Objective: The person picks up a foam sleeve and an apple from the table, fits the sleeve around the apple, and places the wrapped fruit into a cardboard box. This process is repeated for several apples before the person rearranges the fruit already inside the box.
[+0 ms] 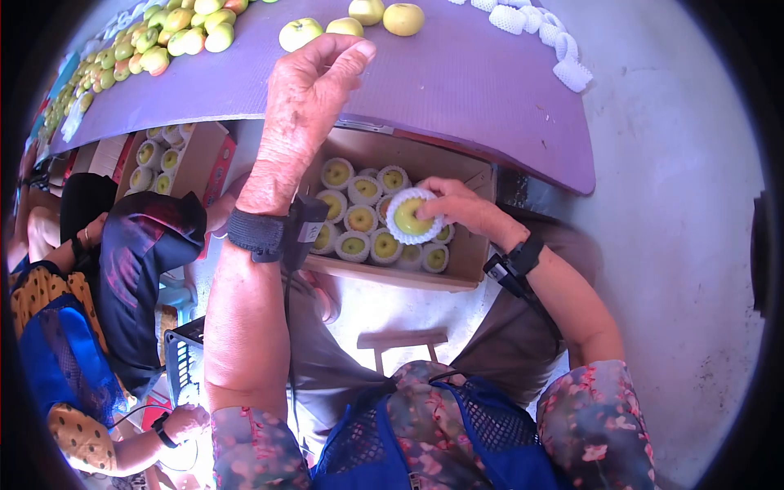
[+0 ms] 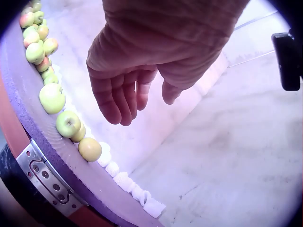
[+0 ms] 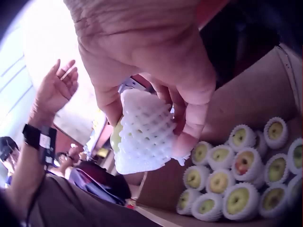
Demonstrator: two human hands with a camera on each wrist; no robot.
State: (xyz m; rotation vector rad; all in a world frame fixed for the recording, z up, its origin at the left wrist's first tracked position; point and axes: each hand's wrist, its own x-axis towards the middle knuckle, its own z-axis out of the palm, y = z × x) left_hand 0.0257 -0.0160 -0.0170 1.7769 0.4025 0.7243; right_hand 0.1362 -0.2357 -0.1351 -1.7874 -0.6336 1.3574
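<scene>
Right wrist first, and the right hand [image 3: 147,61] has it: a green apple in its white foam net [image 3: 144,130], grasped between the digits, up over the open carton [image 3: 241,94]. Below, other netted apples [image 3: 236,201] sit close together. The delicate part, it seems, is the grip: light on the sides, so the foam is not dragged off the bare skin showing at one end. Level would suit too, with a soft touch to spare the neighbours.

Over to the left wrist: the left hand [image 2: 161,52] is empty, fingers loosely bent, thumb apart. Loose apples [image 2: 70,123] line the table [image 2: 52,139], and a metal fitting [image 2: 49,179] is on its side.

Now the head view, and here's the room: the held apple is above the carton's right half, with the carton at the table's near edge. That top is purple, a big apple heap [image 1: 175,37] at far left, spare foam nets [image 1: 572,73] at right. Pale, smudged floor [image 1: 670,269] spreads out to the right; another person [image 1: 151,237] sits at left, near a second carton [image 1: 196,159].
</scene>
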